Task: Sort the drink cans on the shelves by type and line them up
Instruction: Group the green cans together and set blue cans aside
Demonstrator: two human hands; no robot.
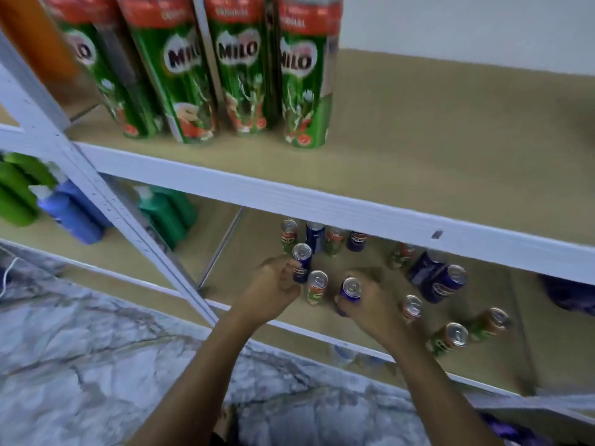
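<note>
While both arms reach under the white metal shelf rail [322, 201], each hand grasps a small blue can on the lower shelf [251, 233], a flat tan board. The left hand [273, 284] curls its fingers round a blue can [302, 262] with a round silver top and pull tab; the right hand [370, 297] wraps round another blue can [351, 291] of the same slim cylinder shape. Between the two stands a green can [317, 286], upright, just beside both hands. Behind them, partly hidden by the rail, more green and blue cans [317, 239] stand mixed in a loose row. To the right, two blue cans [441, 280] stand touching each other, and three green cans [450, 336] stand near the front edge, apart from each other. On the upper shelf [434, 140], four tall glossy green cans [244, 66] marked MILO stand side by side. A slanted white post [106, 201] with small holes crosses the left side; past it sit blurred green and blue plastic bottles [64, 207]. Below lies a grey marbled floor [96, 365].
</note>
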